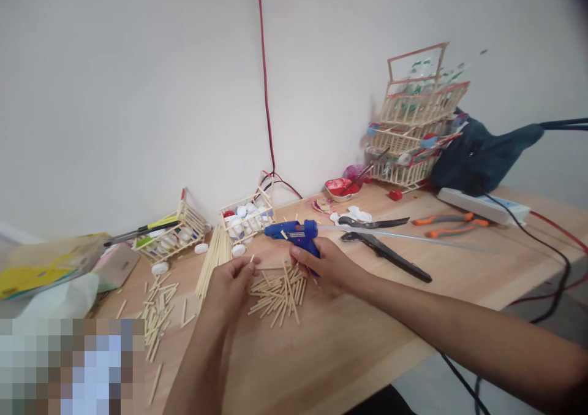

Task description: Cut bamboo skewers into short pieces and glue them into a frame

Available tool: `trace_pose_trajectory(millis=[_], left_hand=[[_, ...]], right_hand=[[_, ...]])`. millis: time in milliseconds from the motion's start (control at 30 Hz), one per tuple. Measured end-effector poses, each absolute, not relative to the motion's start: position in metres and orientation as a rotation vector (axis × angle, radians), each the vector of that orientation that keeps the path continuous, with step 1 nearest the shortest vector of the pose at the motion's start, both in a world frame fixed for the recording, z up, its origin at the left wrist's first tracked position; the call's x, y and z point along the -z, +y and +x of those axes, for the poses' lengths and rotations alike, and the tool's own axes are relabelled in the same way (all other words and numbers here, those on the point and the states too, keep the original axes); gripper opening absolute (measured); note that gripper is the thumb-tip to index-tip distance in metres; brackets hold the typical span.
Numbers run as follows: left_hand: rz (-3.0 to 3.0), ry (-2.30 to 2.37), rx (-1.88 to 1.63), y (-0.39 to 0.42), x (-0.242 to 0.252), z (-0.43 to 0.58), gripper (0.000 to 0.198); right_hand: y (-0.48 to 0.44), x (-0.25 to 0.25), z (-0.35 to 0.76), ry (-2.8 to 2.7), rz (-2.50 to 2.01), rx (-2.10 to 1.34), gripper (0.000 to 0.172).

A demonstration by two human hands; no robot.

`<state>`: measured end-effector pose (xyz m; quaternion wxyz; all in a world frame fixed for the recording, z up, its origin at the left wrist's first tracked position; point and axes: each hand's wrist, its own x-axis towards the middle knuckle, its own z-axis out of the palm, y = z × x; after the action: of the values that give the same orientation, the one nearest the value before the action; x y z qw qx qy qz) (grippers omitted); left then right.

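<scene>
A blue glue gun [298,232] is gripped in my right hand [328,263], its nozzle pointing left and a long clear glue stick [395,234] trailing out behind it. Between the fingertips of my left hand [233,280] is a small wooden stick [252,259]. Just below and between both hands lies a loose pile of short wooden sticks [280,298] on the wooden table [321,366]. Beyond my left hand, a small stick basket [245,222] holds white and red caps, and a bundle of long sticks [215,257] lies beside it.
Another stick basket [169,237] and scattered sticks [158,314] are at left. Black pliers [390,257], orange-handled pliers [450,225], a red paint bowl [342,189], stacked stick baskets [413,133] and a power strip [482,205] with cables are at right.
</scene>
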<state>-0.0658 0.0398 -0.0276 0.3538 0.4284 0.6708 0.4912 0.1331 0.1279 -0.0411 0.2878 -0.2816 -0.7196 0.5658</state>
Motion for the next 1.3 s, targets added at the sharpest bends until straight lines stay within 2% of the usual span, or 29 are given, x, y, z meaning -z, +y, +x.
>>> trace_pose_trajectory(millis=[133,400,1300], left_hand=[[0.9,1.499,-1.343,0.038,0.02,-0.059,0.042],[0.753,1.282,-1.498,0.041,0.018,-0.059,0.035],[0.734,1.278,-1.501,0.039,0.013,-0.055,0.035]], right_hand=[[0.124,0.035,0.138,-1.987,-0.749,-1.388,0.048],[0.12,0.032,0.139,-2.091,-0.756,-1.304,0.052],[0.121,0.034,0.138,-2.135,-0.791,-1.322,0.054]])
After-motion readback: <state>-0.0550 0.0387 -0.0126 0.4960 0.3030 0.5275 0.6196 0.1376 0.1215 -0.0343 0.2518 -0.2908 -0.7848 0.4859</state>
